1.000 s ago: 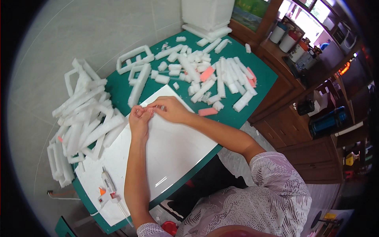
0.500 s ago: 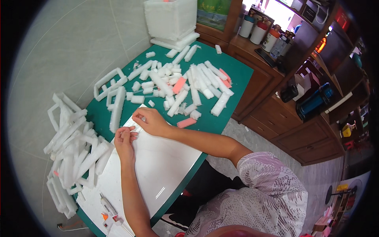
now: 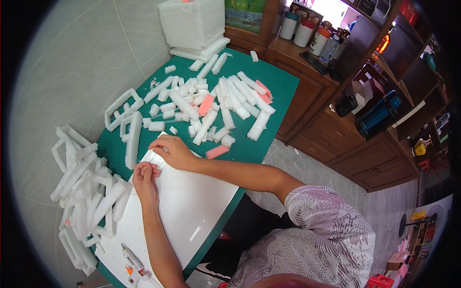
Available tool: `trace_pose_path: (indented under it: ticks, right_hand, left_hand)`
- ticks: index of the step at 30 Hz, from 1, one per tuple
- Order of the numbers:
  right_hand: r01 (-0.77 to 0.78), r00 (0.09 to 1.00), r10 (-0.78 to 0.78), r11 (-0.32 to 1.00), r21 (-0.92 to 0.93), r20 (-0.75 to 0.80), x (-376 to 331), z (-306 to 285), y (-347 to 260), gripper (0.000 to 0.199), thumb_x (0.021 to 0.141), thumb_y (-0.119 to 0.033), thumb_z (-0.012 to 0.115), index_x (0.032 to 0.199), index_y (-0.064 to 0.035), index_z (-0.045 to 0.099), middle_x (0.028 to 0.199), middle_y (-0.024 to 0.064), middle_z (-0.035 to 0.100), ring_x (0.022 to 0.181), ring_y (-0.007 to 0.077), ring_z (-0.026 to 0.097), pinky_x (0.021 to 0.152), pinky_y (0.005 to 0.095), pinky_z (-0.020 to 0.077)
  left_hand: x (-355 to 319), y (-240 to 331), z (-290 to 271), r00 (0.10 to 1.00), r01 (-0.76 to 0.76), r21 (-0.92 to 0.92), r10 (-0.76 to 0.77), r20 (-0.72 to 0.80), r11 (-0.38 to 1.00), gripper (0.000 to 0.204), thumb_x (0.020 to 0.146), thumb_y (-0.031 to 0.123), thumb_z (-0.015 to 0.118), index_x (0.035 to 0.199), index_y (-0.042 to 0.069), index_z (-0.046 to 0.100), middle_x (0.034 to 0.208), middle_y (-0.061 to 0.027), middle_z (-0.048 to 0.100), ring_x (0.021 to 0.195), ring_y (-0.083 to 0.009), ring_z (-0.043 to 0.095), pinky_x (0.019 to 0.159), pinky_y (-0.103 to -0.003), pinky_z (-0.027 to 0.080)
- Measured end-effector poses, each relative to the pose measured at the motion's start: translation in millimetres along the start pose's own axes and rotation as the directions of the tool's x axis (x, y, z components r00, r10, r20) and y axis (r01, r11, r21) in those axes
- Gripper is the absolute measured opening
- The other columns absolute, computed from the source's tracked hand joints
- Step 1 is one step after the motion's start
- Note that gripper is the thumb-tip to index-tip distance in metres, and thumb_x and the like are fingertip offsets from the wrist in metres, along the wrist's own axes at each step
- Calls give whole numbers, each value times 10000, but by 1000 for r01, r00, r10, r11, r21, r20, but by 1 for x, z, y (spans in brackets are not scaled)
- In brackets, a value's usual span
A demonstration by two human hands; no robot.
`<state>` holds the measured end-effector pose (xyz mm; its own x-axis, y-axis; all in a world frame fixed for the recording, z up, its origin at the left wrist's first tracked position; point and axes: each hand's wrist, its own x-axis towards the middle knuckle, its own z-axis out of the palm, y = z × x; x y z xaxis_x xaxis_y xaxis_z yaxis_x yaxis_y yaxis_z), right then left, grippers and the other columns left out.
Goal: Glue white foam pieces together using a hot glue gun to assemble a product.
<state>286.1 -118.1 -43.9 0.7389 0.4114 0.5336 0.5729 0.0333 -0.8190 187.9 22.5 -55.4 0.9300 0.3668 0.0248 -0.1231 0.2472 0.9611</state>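
Resting on the white board (image 3: 192, 211), left hand (image 3: 145, 178) and right hand (image 3: 174, 151).

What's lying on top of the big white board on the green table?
Both hands rest on the white board: the left hand near its left edge, the right hand at its far corner. A glue gun lies at its near end. Anything beneath the palms is hidden.

White foam sticks (image 3: 225, 103) are lying scattered across the green table (image 3: 283, 86), a few pink pieces (image 3: 206, 104) sitting among them. A foam box (image 3: 192, 21) is standing at the far edge. Flasks (image 3: 307, 31) are standing on the wooden cabinet (image 3: 336, 129).
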Motion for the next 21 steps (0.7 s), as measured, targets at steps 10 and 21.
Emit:
trace_pose_path:
  ticks: [10,21]
  right_hand:
    - [-59,997,60,998,-29,43,-1,-2,0,141,896,-127,640,877,10,666,868,146,666,749,259,636,660,356,490]
    - [-105,992,104,994,13,67,-1,0,-1,149,887,-146,644,867,1,660,731,125,654,643,231,618,596,344,470]
  left_hand:
    - [-1,0,4,1000,17,42,-17,3,999,72,984,63,536,1020,5,561,886,-83,650,720,-120,587,704,-234,484]
    - [-2,1,4,1000,-3,61,2,17,998,72,979,68,545,1012,9,569,885,-84,650,713,-120,592,686,-231,479]
